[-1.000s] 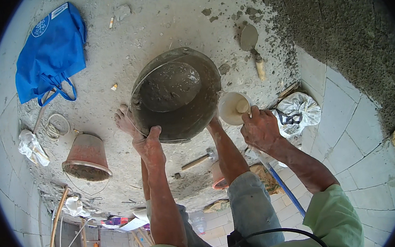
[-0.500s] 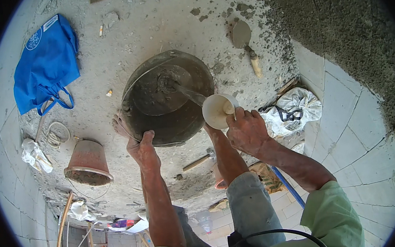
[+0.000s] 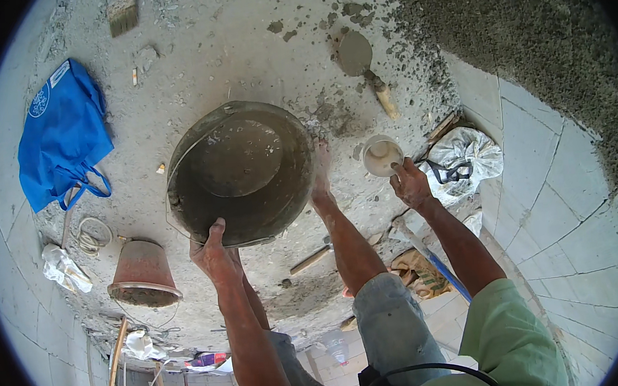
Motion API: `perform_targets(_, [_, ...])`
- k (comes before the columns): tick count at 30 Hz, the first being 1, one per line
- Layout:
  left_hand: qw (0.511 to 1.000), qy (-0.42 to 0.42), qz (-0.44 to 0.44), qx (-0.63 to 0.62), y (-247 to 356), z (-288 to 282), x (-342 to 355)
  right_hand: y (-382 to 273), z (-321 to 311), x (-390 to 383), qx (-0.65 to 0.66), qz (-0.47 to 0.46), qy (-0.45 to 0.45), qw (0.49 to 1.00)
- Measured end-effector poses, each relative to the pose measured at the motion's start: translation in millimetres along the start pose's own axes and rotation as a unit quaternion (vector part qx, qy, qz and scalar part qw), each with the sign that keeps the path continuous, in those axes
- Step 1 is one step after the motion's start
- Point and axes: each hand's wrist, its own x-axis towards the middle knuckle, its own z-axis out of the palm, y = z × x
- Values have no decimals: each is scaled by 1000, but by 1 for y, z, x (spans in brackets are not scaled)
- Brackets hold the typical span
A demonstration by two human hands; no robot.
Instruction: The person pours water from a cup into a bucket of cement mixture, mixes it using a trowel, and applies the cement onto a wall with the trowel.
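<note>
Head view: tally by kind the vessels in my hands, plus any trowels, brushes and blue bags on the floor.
Large bucket, in the left hand: 1
White cup, in the right hand: 1
Trowel: 1
Brush: 1
Blue bag: 1
Total: 5

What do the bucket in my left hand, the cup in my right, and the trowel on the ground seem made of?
Bucket: dark and dull, perhaps plastic or rubber; the grime coating leaves it open.
Cup: probably plastic, from its pale, smooth, smudged wall.
Trowel: thin, flat blade likely metal, though grey residue dulls it; the tan handle suggests unpainted wood.
</note>
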Motion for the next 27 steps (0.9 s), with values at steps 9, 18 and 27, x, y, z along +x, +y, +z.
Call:
perform_targets(9, [998,49,-41,5,-19,-18,17,28,48,-40,43,56,-37,997])
perform_targets(18, [998,42,-37,-36,-36,-49,33,23,-35,34,12,128,-20,991])
perform_targets(27, [998,45,0,-37,-24,-6,0,27,-11,194,58,197,24,978])
